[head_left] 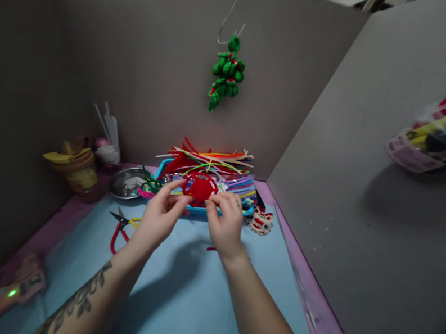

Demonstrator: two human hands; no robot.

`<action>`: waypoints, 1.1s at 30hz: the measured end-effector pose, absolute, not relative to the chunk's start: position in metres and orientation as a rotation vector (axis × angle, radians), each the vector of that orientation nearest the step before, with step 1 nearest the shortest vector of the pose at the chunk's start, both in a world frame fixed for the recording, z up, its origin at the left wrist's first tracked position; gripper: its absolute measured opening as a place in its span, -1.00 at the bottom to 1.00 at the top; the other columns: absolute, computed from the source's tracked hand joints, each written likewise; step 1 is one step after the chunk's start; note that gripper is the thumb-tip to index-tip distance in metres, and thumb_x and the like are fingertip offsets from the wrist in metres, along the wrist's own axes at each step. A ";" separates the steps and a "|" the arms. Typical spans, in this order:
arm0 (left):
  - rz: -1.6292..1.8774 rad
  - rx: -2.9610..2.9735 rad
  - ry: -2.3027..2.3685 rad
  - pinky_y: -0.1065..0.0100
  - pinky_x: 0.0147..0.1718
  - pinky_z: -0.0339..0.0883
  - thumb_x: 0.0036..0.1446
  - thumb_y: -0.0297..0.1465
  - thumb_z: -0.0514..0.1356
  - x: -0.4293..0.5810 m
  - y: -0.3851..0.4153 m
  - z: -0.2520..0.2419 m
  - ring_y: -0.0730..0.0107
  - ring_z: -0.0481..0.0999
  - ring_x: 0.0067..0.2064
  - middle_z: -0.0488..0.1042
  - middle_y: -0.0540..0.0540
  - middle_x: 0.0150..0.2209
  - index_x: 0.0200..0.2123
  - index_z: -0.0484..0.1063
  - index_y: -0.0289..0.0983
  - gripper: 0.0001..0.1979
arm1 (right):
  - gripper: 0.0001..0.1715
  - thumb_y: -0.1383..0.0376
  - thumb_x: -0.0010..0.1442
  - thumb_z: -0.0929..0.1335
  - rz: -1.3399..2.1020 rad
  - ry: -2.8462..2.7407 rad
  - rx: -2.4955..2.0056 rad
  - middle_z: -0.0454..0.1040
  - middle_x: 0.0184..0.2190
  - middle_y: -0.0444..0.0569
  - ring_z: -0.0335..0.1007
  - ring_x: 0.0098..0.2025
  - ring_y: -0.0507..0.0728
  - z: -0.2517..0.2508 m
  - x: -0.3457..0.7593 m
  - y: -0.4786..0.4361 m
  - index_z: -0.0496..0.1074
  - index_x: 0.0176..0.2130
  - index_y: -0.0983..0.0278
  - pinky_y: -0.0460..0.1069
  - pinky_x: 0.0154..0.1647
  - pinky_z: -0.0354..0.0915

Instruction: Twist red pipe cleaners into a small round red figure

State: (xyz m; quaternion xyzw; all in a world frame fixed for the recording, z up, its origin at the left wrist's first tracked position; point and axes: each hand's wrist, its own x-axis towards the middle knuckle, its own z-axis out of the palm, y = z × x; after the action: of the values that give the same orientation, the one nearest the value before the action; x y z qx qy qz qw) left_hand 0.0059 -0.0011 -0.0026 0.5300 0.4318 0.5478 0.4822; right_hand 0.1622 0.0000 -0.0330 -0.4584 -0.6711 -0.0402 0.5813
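Mid-shaping at frame centre: your left hand [159,216] and right hand [225,225] each pinch the red pipe-cleaner piece [201,188] by the fingertips, and any next bend likely needs both pinches firm.

I see craft booth: grey partition walls [160,54] on three sides, pipe cleaner pile [210,167] centre frame, scissors [122,227] on blue tabletop [182,308], green ornament [227,73] hung top centre.
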 end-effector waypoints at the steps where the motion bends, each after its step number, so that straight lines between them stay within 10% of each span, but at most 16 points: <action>1: 1.285 1.260 1.024 0.48 -0.59 0.15 -0.04 -0.23 0.32 0.007 -0.001 -0.003 0.42 0.43 -0.49 0.47 0.00 -0.49 0.08 0.32 -0.28 -0.40 | -0.89 0.33 0.25 0.32 -0.104 -1.586 -1.062 0.46 -0.34 -0.05 0.34 -0.21 0.14 -0.033 0.162 0.000 0.44 -0.32 0.22 0.08 -0.12 0.25; 18: 1.224 0.993 0.976 0.53 -0.70 -0.13 -0.27 -0.26 0.45 0.009 0.001 -0.004 0.67 0.12 -0.70 0.23 0.18 -0.70 -0.42 0.38 -0.30 -0.61 | -0.89 0.33 0.25 0.32 -0.053 -1.819 -0.991 0.48 -0.33 -0.06 0.33 -0.18 0.15 -0.029 0.167 0.001 0.45 -0.31 0.20 0.09 -0.10 0.21; 33: 1.137 1.036 0.944 0.51 -0.68 -0.13 -0.22 -0.26 0.43 0.008 0.004 -0.008 0.67 0.07 -0.66 0.27 0.13 -0.62 -0.39 0.40 -0.31 -0.63 | -0.87 0.36 0.24 0.30 0.089 -1.735 -0.954 0.46 -0.35 -0.07 0.35 -0.22 0.12 -0.027 0.165 -0.001 0.41 -0.35 0.23 0.06 -0.13 0.23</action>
State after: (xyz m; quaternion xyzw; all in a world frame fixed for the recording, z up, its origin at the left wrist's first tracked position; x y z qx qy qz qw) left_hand 0.0077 0.0045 -0.0080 0.4504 0.4105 0.4945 0.6198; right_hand 0.1647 -0.0009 -0.0267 -0.4028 -0.7323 0.0374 0.5479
